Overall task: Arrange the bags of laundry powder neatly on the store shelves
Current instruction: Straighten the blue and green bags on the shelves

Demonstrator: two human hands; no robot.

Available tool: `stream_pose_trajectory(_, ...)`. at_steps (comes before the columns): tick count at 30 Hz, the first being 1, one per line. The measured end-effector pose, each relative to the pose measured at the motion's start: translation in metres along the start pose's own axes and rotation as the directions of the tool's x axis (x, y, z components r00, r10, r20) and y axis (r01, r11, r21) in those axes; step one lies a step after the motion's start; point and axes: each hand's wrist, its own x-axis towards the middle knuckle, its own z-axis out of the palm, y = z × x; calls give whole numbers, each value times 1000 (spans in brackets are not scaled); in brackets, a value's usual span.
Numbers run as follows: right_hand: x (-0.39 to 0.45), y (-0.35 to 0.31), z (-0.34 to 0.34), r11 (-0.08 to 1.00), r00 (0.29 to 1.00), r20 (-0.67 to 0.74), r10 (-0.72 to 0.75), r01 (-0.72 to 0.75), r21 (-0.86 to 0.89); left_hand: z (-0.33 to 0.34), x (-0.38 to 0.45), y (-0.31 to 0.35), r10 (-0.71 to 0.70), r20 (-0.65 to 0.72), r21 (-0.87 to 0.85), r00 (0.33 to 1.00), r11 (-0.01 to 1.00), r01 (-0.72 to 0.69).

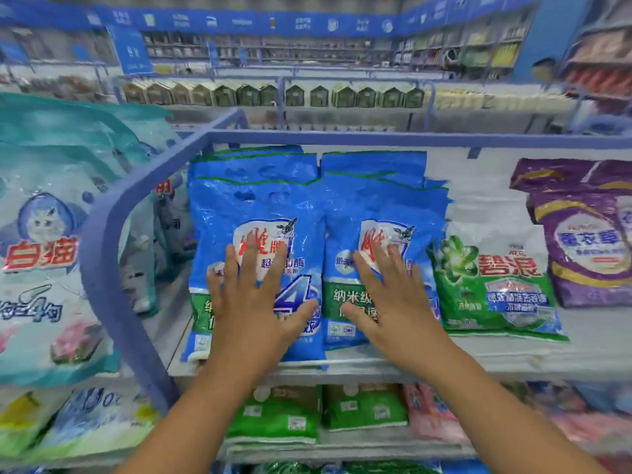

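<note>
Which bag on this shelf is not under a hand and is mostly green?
The green bag, lying right of the two blue stacks. The hands press only on the blue bags, and the bag further right is purple.

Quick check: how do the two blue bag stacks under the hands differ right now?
The left blue stack has its top bag's bottom edge hanging over the shelf edge; the right blue stack ends behind it. The right stack's lower bags fan out to the right; the left stack's edges line up better. Both show the same blue and green design, each with an open hand flat on top: left hand, right hand.
</note>
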Motion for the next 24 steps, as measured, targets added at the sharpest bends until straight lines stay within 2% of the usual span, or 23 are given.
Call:
stream_pose_trajectory(6,9,0,0,998,998,38,46,-45,-32,3,10,-2,-30,44,20,999,999,29)
stream_pose_trajectory(10,-15,-26,-4,965,976,74,205,-189,-181,1,4,-3,1,46,-10,999,1000,0)
stream_pose_trajectory(13,-46,-38,1,950,959,88,268,-248,-189,-5,-15,6,22,64,-31,998,999,-20)
stream_pose_trajectory(18,-94,-28,9,898,931,39,362,-337,-282,-5,-66,29,199,114,-135,973,974,-183)
stream_pose_trajectory(24,-145,-16,27,910,929,-26,370,-367,-194,15,-127,51,455,44,-424,889,814,-396)
